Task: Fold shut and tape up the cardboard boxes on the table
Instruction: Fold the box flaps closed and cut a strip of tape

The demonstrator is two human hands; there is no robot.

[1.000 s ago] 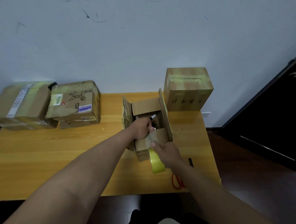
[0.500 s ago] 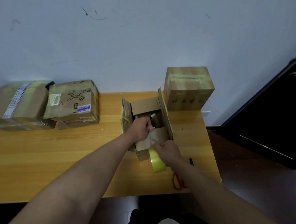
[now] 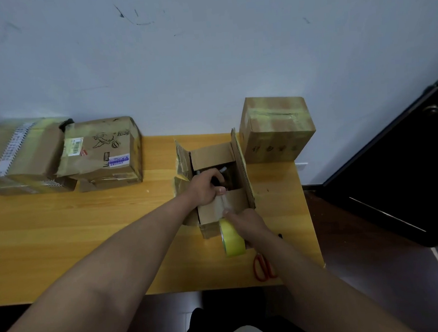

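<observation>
Pale scuffed wall [image 3: 204, 50] behind; wooden table [image 3: 75, 240] in front of it, a dark door [image 3: 408, 178] at right.

Item 1: open cardboard box [image 3: 222, 194], right of the table's middle. Both side flaps stand upright; the far and near end flaps are folded inward, a gap showing between them. Not yet closed.

Item 2: left hand [image 3: 206, 190], fingers curled over the near end flap at the box mouth, judged to be pinning the tape's free end and steadying the flap.

Item 3: right hand [image 3: 245, 221], gripping the yellow tape roll [image 3: 232, 238] just in front of the box's near wall. A clear strip runs from roll to flap, so the roll sits low, probably to keep it taut.

Item 4: red scissors [image 3: 264, 266], near the table's front edge beside the right forearm, within reach for cutting.

Item 5: taped box [image 3: 277, 128], far right corner, sealed.

Item 6: two closed boxes at far left, printed box [image 3: 102, 150] and striped-tape box [image 3: 17, 154], touching.
</observation>
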